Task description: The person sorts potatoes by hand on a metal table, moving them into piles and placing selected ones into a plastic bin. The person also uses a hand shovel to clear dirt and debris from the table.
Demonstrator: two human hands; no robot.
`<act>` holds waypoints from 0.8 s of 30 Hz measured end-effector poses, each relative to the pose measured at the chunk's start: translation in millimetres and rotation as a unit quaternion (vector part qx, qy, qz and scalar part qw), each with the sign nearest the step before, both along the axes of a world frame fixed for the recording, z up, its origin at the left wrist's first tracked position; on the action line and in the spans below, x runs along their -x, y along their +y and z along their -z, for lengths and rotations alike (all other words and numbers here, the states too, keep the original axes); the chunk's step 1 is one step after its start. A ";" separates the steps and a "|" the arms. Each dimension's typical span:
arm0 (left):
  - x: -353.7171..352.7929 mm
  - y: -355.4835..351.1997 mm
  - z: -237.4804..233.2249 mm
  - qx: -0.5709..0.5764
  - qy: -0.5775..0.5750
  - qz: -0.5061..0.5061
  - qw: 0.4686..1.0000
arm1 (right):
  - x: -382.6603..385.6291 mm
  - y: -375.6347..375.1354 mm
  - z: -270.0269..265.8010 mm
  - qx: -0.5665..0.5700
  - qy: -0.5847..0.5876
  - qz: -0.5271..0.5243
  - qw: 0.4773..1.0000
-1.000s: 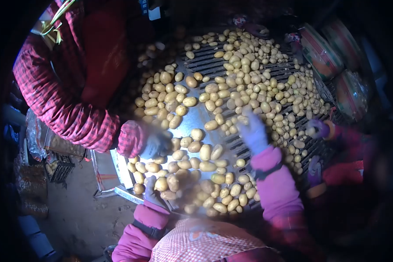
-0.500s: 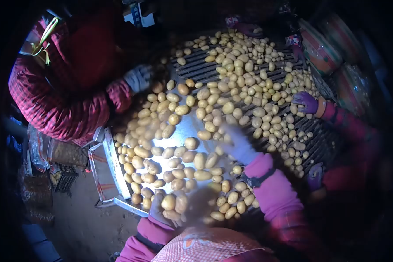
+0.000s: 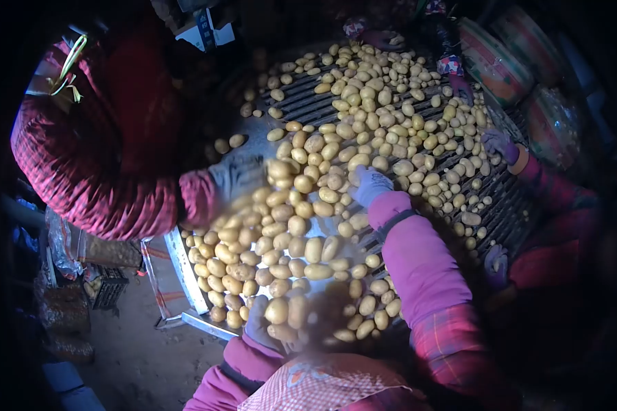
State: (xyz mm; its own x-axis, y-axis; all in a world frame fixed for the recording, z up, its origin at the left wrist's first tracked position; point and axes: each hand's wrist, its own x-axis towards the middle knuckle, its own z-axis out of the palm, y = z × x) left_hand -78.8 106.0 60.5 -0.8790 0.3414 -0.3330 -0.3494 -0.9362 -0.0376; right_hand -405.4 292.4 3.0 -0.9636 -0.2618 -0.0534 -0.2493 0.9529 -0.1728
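Observation:
My left hand [image 3: 257, 323], in a grey glove, is at the near edge of the sorting table. It is cupped around a few potatoes [image 3: 277, 311], which look larger and somewhat blurred. My right hand [image 3: 372, 185], in a pale lavender glove, reaches across the middle of the pile. Its fingers point left and down among the potatoes [image 3: 328, 195], apart from one another, with nothing visible in them. Between my hands, many potatoes [image 3: 318, 272] lie on a shiny metal plate [image 3: 323, 227]. Dark blur hides part of the near edge.
A co-worker's grey-gloved hand [image 3: 240, 175] pushes into the pile from the left. Other gloved hands work at the right [image 3: 500, 145] and far side [image 3: 384, 39]. Dark slatted bars [image 3: 308, 99] carry more potatoes. Sacks [image 3: 497, 61] stand at the right; a crate [image 3: 106, 288] is low left.
My right hand has moved up and left, farther into the pile. My left hand has shifted slightly right, still around potatoes. The left co-worker's hand has swept in, bunching potatoes over the plate.

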 end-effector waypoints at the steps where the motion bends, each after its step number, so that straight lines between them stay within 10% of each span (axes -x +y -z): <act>1: 4.0 0.3 -0.1 -0.002 -0.003 -0.019 1.000 | -0.2 5.6 1.1 0.059 -0.013 0.007 0.998; 5: 14.5 -10.8 14.7 -0.070 -0.075 -0.079 0.992 | -46.7 12.8 -4.2 0.465 -0.111 -0.062 0.876; 7: 20.4 -14.6 13.6 -0.090 -0.070 -0.056 0.992 | -101.9 -5.2 -40.8 0.493 -0.090 -0.142 0.854; 12: 32.2 -11.6 13.4 -0.028 -0.143 -0.084 0.986 | -153.3 -14.0 -50.3 0.420 -0.090 -0.265 0.863; 16: 22.0 -8.0 15.5 -0.170 -0.120 -0.115 0.971 | -39.9 45.4 -51.6 0.314 -0.020 -0.064 0.947; 17: 17.2 -9.6 26.3 -0.145 -0.100 -0.105 0.979 | -3.5 67.5 -28.8 0.131 0.162 -0.063 0.976; 19: 10.4 -9.4 64.1 0.058 -0.097 -0.116 0.987 | 54.0 113.2 13.2 -0.022 0.097 -0.049 0.994; 24: 23.4 -6.8 37.4 0.005 -0.018 -0.080 0.997 | 44.1 73.8 -51.9 -0.147 -0.041 0.016 0.988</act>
